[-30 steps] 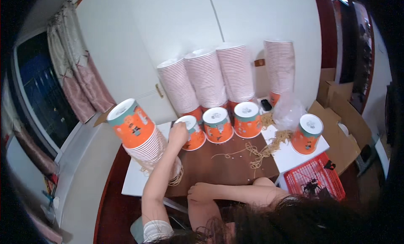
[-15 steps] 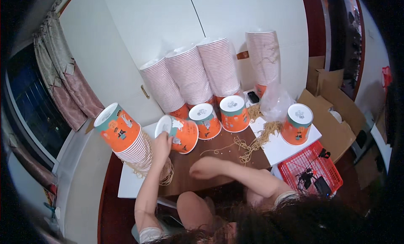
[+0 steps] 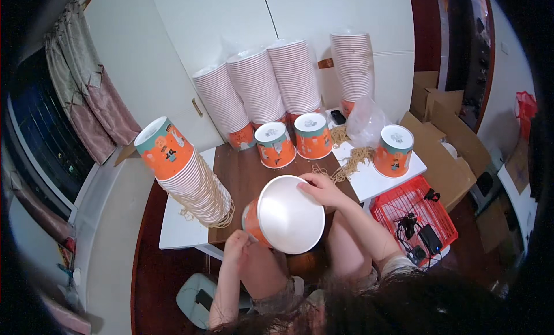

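Observation:
An orange paper bucket point(image 3: 290, 215) is tipped above the near edge of the table, its white inside facing me. My right hand point(image 3: 322, 189) grips its rim at the upper right, thumb over the edge. My left hand point(image 3: 236, 247) is closed at the bucket's base, on the lower left; its fingertips are partly hidden. Two upside-down paper buckets, one point(image 3: 276, 145) and another point(image 3: 313, 136), stand behind on the brown table. A leaning stack of nested buckets point(image 3: 187, 170) with beige string loops around it is at the left.
Tall wrapped stacks of buckets point(image 3: 257, 92) line the back. Tangled beige string point(image 3: 353, 162), a clear plastic bag point(image 3: 367, 122) and one more upturned bucket point(image 3: 395, 152) are on the right. Below them sits a red basket point(image 3: 447, 216) with cables. Cardboard boxes point(image 3: 447, 144) stand beyond.
The bucket under my left hand has left the table and been tipped toward me. My right hand has moved up to its rim, and my left hand has come down nearer.

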{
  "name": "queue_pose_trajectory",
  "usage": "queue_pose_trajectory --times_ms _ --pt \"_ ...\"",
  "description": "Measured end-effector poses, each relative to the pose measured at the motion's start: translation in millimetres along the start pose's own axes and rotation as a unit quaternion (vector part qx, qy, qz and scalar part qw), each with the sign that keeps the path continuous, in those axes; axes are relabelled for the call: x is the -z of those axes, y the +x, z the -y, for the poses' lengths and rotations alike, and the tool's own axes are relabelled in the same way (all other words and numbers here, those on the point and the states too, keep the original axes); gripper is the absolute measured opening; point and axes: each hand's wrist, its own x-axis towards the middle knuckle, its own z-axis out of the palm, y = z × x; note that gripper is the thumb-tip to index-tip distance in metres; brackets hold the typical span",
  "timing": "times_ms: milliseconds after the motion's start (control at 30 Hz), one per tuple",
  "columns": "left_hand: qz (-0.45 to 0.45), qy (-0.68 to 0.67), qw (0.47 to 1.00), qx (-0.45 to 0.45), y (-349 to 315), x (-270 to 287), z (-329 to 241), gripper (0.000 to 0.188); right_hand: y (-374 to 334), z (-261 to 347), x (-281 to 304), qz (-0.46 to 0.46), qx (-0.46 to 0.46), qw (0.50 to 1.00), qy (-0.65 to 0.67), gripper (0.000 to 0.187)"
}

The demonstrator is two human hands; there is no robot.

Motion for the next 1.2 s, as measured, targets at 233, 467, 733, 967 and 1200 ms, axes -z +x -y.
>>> queue_pose_trajectory --times_ms 233,467,733,967,1200 --pt "-0.109 0.077 0.991 -0.025 -11.8 -20.8 -6.6 0.031 -13.7 47.1 -10.7 -0.113 0.098 0.926 -0.346 0.02" --pt "-0.117 0.259 0.951 -0.123 -11.3 -67.2 -53.5 0.024 -15.0 77.8 -23.7 -0.067 0.061 0.894 -0.439 0.018" --pt "-0.003 0.244 0.968 -0.06 -9.6 -77.9 -79.7 0.029 -24.4 103.2 -26.1 -0.025 0.027 0.9 -0.434 0.019" --pt "-0.019 0.251 0.964 -0.084 -15.9 -87.9 -85.3 0.028 -28.9 107.2 -21.3 -0.029 0.038 0.922 -0.383 0.024" --pt "-0.03 0.219 0.975 -0.021 -18.9 -85.8 -91.2 0.027 -27.4 106.0 -15.3 -0.03 0.031 0.933 -0.357 0.024"
